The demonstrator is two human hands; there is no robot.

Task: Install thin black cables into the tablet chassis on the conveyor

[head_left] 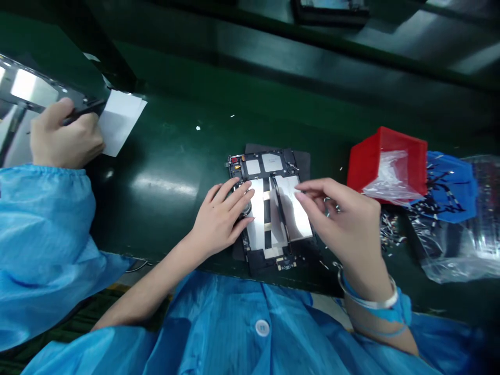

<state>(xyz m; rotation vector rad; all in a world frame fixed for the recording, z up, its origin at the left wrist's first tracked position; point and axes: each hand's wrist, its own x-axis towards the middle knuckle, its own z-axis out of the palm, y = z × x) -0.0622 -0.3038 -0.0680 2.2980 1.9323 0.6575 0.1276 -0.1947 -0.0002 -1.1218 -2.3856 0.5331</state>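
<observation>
An opened tablet-like device (276, 224) lies at the centre of the dial, twelve o'clock pointing away from the person, on a dark mat (300, 159) that shows past its edges on the green table (167, 156). Two shiny silver panels fill most of the device, with a black cable (279, 203) running between them, and a circuit board strip (255, 156) crosses its twelve o'clock end. From nine o'clock the left hand (219, 217) lies palm down, its fingers extended and slightly spread over that edge (a small round thing with a bright rim is partly hidden beneath them). From three o'clock comes the right hand (347, 219), its thumb and forefinger bent close together above the right-hand panel; I cannot tell whether they pinch anything. A red bin (363, 161) holding clear plastic stands near two o'clock, and beyond it, at three, a blue bin (464, 187) contains black cable pieces. Small scraps (390, 229) and a clear plastic bag (484, 229) also lie toward three. Well off at ten o'clock, a co-worker's hand (68, 135) is closed around a dark tool (91, 108), just beside white paper (121, 122) and another device (35, 88).
</observation>
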